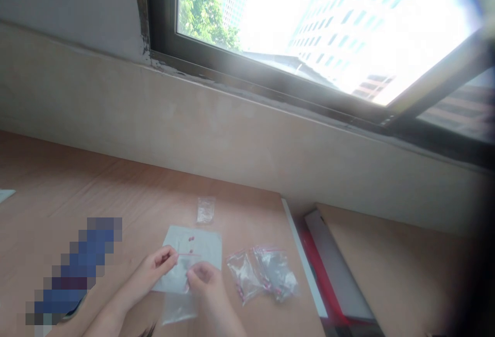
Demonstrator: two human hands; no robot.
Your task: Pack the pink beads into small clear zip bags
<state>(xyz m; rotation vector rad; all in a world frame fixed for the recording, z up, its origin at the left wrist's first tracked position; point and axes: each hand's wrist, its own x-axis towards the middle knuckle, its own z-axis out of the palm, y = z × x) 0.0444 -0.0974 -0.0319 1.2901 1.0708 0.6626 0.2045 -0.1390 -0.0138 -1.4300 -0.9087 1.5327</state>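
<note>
My left hand (165, 260) pinches the top left corner of a small clear zip bag (184, 264) with a red line along its top. The fingers of my right hand (205, 277) are closed against the front of the bag; what sits between them is too small and blurred to make out. Under both hands lies a white sheet (212, 239). Small red pieces (191, 239) rest on it just beyond the bag. Another stretch of clear plastic (180, 308) shows below the sheet; whether it belongs to the same bag I cannot tell.
Right of my hands lies a pile of clear zip bags (266, 272) with red edges. A small clear packet (205, 209) is beyond the sheet. The wooden table (127, 187) meets a wall under a window. A gap with a red item (320, 275) separates it from another wooden surface (371, 249).
</note>
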